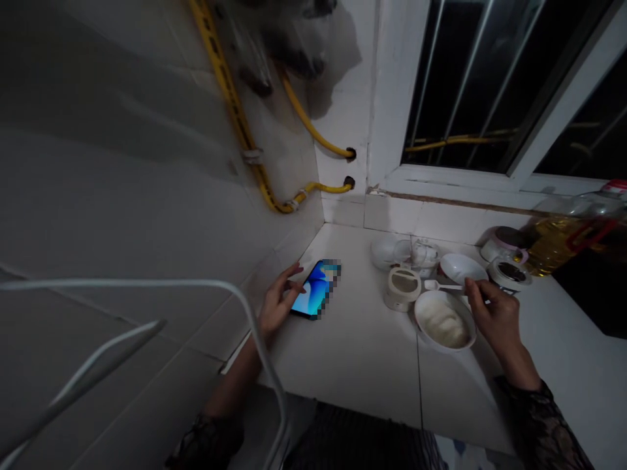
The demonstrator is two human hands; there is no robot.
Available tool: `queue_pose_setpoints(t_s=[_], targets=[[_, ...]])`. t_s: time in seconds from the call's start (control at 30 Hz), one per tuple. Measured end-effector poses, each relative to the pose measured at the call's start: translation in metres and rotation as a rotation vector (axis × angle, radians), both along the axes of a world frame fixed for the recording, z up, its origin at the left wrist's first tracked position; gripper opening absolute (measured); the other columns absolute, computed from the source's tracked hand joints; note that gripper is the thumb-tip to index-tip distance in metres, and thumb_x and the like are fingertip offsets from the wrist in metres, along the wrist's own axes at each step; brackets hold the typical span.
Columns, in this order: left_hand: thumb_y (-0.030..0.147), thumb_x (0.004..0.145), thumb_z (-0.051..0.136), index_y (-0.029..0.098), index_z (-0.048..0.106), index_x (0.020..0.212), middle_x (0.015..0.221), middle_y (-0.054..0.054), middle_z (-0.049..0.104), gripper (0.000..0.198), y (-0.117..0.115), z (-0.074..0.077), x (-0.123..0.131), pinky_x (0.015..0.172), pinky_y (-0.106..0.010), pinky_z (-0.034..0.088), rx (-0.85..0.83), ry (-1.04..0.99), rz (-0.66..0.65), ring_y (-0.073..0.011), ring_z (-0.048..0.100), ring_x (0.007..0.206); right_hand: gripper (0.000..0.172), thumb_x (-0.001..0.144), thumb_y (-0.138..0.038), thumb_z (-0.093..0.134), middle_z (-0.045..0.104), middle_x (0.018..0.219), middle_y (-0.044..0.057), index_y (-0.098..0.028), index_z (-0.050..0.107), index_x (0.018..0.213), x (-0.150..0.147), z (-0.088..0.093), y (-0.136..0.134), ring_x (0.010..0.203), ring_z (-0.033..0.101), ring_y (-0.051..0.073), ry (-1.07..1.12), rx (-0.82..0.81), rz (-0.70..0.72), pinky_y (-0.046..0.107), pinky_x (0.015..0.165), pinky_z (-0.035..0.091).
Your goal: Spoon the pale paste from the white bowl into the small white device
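My left hand is at the left edge of a smartphone with a lit blue screen, which lies on the white tiled counter. Its fingers are apart, the tips over or against the phone. In my right hand a small white spoon is pinched by its handle, held level above a white bowl of pale, creamy or powdery stuff. The spoon's head points left, close to a small lidded jar. Whether the spoon carries anything is too dark to tell.
Behind stand a second white bowl, a clear glass vessel, a dark-filled jar and another jar. At right is a large oil bottle by a black object. A white cable-like frame crosses the left foreground; yellow pipes run along the wall.
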State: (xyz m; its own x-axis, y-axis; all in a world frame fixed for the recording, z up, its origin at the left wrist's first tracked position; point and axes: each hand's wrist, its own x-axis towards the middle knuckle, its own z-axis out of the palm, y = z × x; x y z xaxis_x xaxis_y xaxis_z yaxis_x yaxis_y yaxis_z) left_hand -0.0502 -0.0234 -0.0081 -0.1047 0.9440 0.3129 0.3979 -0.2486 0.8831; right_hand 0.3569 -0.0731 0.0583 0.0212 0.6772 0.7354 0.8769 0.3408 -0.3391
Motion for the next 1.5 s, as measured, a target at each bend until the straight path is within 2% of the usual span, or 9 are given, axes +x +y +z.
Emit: queue_pose_setpoints(t_s=[0.13, 0.27, 0.4, 0.47, 0.67, 0.9, 1.17, 1.3, 1.5], targets=[[0.052, 0.084, 0.051, 0.02, 0.054, 0.126, 0.108, -0.009, 0.069, 0.054, 0.002, -0.007, -0.001, 0.083, -0.038, 0.051, 0.022, -0.062, -0.024, -0.0179, 0.066, 0.076, 0.049, 0.094, -0.051, 0.045, 0.053, 0.049, -0.001, -0.018, 0.056, 0.059, 0.002, -0.001, 0.0, 0.043, 0.046, 0.01, 0.03, -0.038, 0.006, 0.022, 0.046, 0.035], [0.056, 0.085, 0.049, 0.015, 0.05, 0.131, 0.083, -0.005, 0.07, 0.062, 0.008, -0.008, 0.0, 0.088, -0.04, 0.05, -0.072, -0.004, -0.101, -0.0231, 0.068, 0.09, 0.051, 0.093, -0.054, 0.044, 0.052, 0.048, -0.001, -0.018, 0.056, 0.059, 0.003, -0.001, 0.0, 0.043, 0.047, 0.01, 0.037, -0.057, -0.004, 0.022, 0.046, 0.035], [0.058, 0.086, 0.048, 0.018, 0.047, 0.135, 0.118, -0.012, 0.067, 0.063, 0.021, 0.002, 0.009, 0.097, -0.042, 0.047, -0.111, 0.053, -0.109, -0.0256, 0.064, 0.109, 0.051, 0.093, -0.053, 0.044, 0.051, 0.048, -0.002, -0.018, 0.055, 0.058, 0.003, -0.001, 0.0, 0.043, 0.046, 0.01, 0.029, -0.056, -0.009, 0.022, 0.046, 0.035], [0.06, 0.086, 0.046, 0.019, 0.045, 0.137, 0.121, -0.013, 0.066, 0.066, 0.031, 0.009, 0.014, 0.098, -0.044, 0.048, -0.094, 0.058, -0.111, -0.0274, 0.061, 0.114, 0.051, 0.093, -0.053, 0.044, 0.052, 0.048, -0.001, -0.018, 0.056, 0.059, 0.003, 0.0, 0.0, 0.043, 0.047, 0.01, 0.036, -0.07, -0.01, 0.022, 0.046, 0.036], [0.06, 0.088, 0.041, 0.021, 0.048, 0.133, 0.136, -0.012, 0.057, 0.06, 0.048, 0.014, 0.014, 0.099, -0.044, 0.047, 0.055, 0.063, -0.058, -0.0254, 0.064, 0.108, 0.051, 0.093, -0.055, 0.043, 0.056, 0.049, 0.0, -0.018, 0.057, 0.06, 0.005, 0.002, -0.001, 0.043, 0.048, 0.01, 0.037, -0.075, -0.027, 0.022, 0.045, 0.036], [0.061, 0.089, 0.04, 0.02, 0.05, 0.131, 0.127, -0.012, 0.063, 0.059, 0.028, 0.009, 0.002, 0.095, -0.043, 0.048, 0.066, 0.008, -0.025, -0.0224, 0.068, 0.095, 0.049, 0.092, -0.054, 0.044, 0.057, 0.049, -0.001, -0.019, 0.056, 0.06, 0.006, 0.002, -0.002, 0.042, 0.049, 0.01, 0.021, -0.081, -0.043, 0.023, 0.045, 0.037], [0.06, 0.09, 0.04, 0.019, 0.06, 0.119, 0.113, -0.01, 0.068, 0.054, 0.007, 0.005, 0.008, 0.088, -0.038, 0.05, 0.122, -0.094, 0.075, -0.0181, 0.066, 0.08, 0.052, 0.091, -0.059, 0.044, 0.059, 0.05, 0.001, -0.02, 0.057, 0.06, 0.008, 0.007, -0.004, 0.042, 0.051, 0.012, 0.057, -0.091, -0.064, 0.025, 0.045, 0.039], [0.061, 0.09, 0.04, 0.019, 0.06, 0.119, 0.112, -0.01, 0.068, 0.055, 0.004, 0.004, 0.009, 0.084, -0.038, 0.052, 0.14, -0.098, 0.07, -0.0171, 0.065, 0.077, 0.05, 0.091, -0.058, 0.044, 0.059, 0.05, 0.0, -0.021, 0.057, 0.061, 0.01, 0.007, -0.005, 0.044, 0.052, 0.013, 0.052, -0.1, -0.087, 0.025, 0.046, 0.04], [0.058, 0.092, 0.04, 0.018, 0.06, 0.12, 0.11, -0.009, 0.069, 0.052, -0.001, 0.019, 0.02, 0.086, -0.039, 0.052, 0.148, -0.059, 0.001, -0.0168, 0.065, 0.076, 0.05, 0.091, -0.058, 0.045, 0.055, 0.047, 0.0, -0.021, 0.056, 0.059, 0.01, 0.008, -0.007, 0.042, 0.05, 0.013, 0.035, -0.133, -0.049, 0.026, 0.045, 0.037]])
